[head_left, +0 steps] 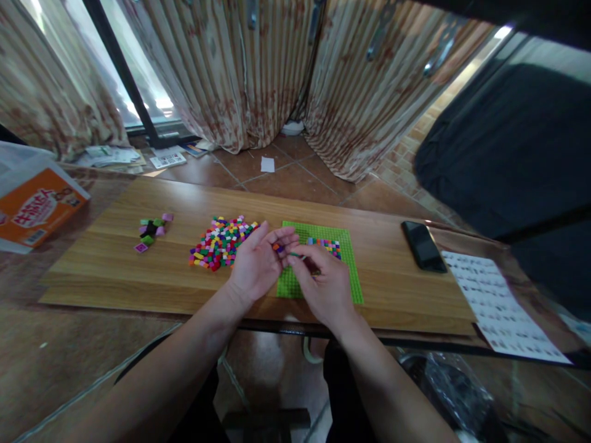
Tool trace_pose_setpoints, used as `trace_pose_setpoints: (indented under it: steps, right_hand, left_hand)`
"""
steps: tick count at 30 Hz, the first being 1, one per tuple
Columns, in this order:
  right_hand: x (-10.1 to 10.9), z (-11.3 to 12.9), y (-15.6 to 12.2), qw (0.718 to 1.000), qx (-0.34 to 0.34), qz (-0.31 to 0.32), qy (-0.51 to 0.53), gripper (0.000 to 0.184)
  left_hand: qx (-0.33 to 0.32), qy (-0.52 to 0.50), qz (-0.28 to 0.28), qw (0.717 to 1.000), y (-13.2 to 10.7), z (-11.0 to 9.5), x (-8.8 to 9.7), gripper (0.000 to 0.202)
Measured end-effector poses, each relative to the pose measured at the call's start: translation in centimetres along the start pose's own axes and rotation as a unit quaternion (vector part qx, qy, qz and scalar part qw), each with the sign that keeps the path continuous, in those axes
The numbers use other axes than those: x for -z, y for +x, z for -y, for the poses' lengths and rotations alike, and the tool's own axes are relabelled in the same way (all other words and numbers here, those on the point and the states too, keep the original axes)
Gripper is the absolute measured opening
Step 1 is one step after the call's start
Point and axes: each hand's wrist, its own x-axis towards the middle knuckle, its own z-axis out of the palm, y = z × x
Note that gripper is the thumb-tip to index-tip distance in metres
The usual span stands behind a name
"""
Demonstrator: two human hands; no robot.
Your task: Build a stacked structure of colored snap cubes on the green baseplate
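A green studded baseplate (344,237) lies on a wooden board (115,271), with a small patch of coloured tiles (325,244) fixed near its far edge. A heap of small coloured tiles (220,241) lies just left of it. My left hand (258,261) is cupped palm up above the plate's left edge, with a few small tiles (278,248) resting at its fingertips. My right hand (321,280) hovers over the plate, its fingers pinched at those tiles next to the left fingertips.
A few green, pink and dark tiles (151,231) lie apart at the board's left. A black phone (423,245) lies at the right, beside a printed sheet (501,307). An orange box (37,206) sits at far left. Curtains hang behind.
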Motion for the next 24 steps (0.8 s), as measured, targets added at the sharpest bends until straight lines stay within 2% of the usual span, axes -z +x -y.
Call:
trace_pose_setpoints:
  steps: [6, 9, 17, 24]
  right_hand:
    - [2.7, -0.9, 1.0, 0.972, -0.119, -0.135, 0.152, 0.012]
    - [4.5, -1.7, 1.4, 0.953, -0.141, -0.160, 0.213, 0.012]
    - [7.9, -4.2, 0.5, 0.908, -0.280, -0.117, 0.290, 0.017]
    - [8.3, -4.3, -0.1, 0.898, -0.340, -0.035, 0.279, 0.027]
  left_hand:
    - [0.004, 0.020, -0.025, 0.999, 0.5, -0.3, 0.8, 0.034]
    - [0.005, 0.032, -0.028, 0.999, 0.6, -0.4, 0.9, 0.032]
    - [0.002, 0.047, -0.050, 0.998, 0.8, -0.5, 0.9, 0.029]
    - [-0.004, 0.049, -0.053, 0.997, 0.9, -0.6, 1.0, 0.028]
